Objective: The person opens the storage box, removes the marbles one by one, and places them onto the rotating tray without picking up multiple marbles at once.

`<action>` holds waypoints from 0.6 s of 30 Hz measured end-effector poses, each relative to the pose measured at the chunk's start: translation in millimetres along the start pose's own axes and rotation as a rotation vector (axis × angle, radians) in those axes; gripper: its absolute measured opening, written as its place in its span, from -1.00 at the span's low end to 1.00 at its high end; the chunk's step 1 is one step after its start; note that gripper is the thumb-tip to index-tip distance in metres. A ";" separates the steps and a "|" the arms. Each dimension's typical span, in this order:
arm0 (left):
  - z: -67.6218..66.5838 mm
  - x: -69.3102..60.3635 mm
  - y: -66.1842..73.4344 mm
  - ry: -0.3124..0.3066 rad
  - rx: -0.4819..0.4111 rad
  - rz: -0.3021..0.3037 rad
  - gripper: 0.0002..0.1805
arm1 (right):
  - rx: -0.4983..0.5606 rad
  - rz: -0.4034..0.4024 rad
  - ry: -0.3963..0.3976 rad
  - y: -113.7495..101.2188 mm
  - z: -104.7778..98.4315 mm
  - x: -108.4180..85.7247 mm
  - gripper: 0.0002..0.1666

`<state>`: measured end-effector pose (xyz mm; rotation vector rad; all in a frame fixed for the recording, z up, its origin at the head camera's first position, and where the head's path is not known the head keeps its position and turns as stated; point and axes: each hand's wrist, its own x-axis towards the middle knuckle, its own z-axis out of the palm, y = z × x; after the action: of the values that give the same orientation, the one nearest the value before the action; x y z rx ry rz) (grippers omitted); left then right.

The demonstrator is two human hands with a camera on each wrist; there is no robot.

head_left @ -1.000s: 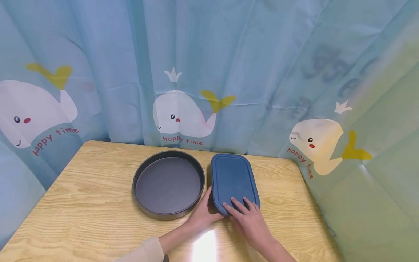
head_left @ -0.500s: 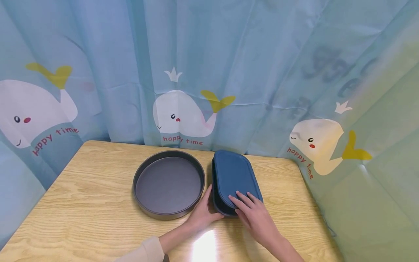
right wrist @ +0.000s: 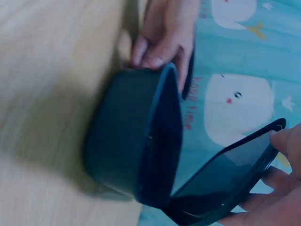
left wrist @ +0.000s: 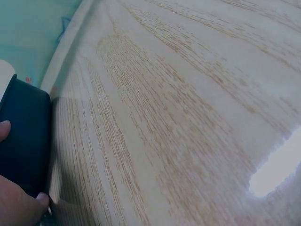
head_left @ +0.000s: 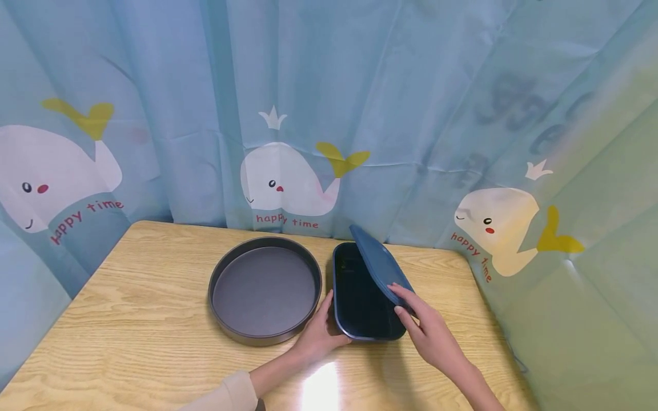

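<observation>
A dark blue rectangular food container (head_left: 360,302) stands on the table with its top uncovered. My left hand (head_left: 317,338) holds it at the near left corner, thumb on the front wall and fingers along the left side. The matching blue lid (head_left: 380,264) is tilted up over the container's right side, pinched near its front corner by my right hand (head_left: 432,334). In the right wrist view, the lid's underside (right wrist: 235,165) faces the container, and its lower edge is close to the rim. The container's interior looks dark; a small yellowish spot shows near its far end.
A round dark grey baking pan (head_left: 264,291) sits just left of the container, close to my left hand. The wooden table (head_left: 128,319) ends at a blue curtain (head_left: 411,142) with whale prints behind and at the sides.
The lid has come up off the container and swung to the right, tilting steeply. My right hand moved right with it, while my left hand and the container stayed in place.
</observation>
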<state>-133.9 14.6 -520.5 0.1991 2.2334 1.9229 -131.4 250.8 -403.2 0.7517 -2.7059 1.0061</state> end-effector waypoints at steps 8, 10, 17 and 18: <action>0.7 1.1 0.9 0.008 0.018 -0.003 0.21 | 0.236 0.069 0.067 5.6 -25.2 4.2 -0.58; 0.8 1.1 1.0 0.008 0.011 -0.005 0.22 | 0.321 0.092 0.072 7.5 -29.2 3.6 -0.58; 1.1 1.5 0.7 0.011 0.011 -0.010 0.23 | 0.515 0.224 0.213 16.7 -34.5 -5.1 -0.54; 1.1 1.6 0.9 0.012 0.014 -0.011 0.23 | 0.568 0.229 0.229 18.3 -34.7 -6.1 -0.54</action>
<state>-135.2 16.1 -519.9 0.1776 2.2514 1.9090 -136.3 287.6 -389.0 0.3627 -2.3543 1.8303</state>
